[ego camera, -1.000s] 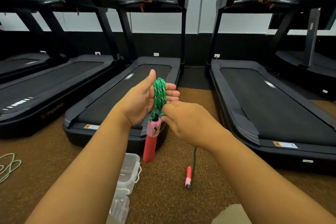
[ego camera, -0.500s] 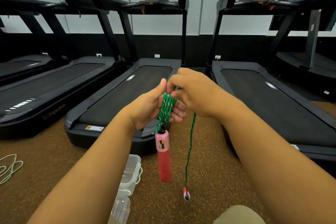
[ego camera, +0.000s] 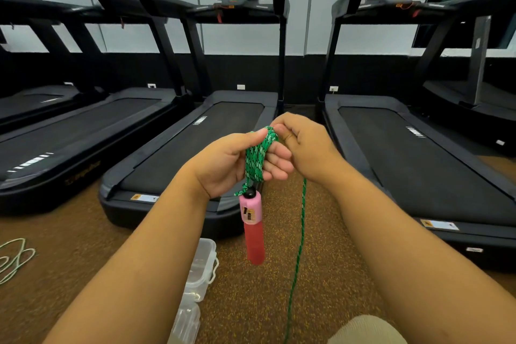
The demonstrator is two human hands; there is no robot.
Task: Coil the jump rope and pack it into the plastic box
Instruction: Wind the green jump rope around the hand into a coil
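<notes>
The green jump rope (ego camera: 255,159) is wound in several turns around my left hand (ego camera: 223,165), which grips the coil at chest height. One pink and red handle (ego camera: 252,227) dangles straight down from the coil. My right hand (ego camera: 304,145) pinches the rope at the coil's top, and the free strand (ego camera: 298,246) hangs from it down out of the bottom of the view. The other handle is out of sight. The clear plastic box (ego camera: 202,268) lies on the brown floor below my left forearm, partly hidden by it.
A row of black treadmills (ego camera: 195,148) stands ahead, their rear ends close to my hands. A second clear container (ego camera: 185,324) lies just nearer than the box. A pale green cord (ego camera: 14,260) lies looped on the floor at the far left. My knee (ego camera: 365,329) shows at the bottom.
My right hand rose from under the coil to its top, laying another turn on my left hand. The free strand shortened and its handle dropped out of view.
</notes>
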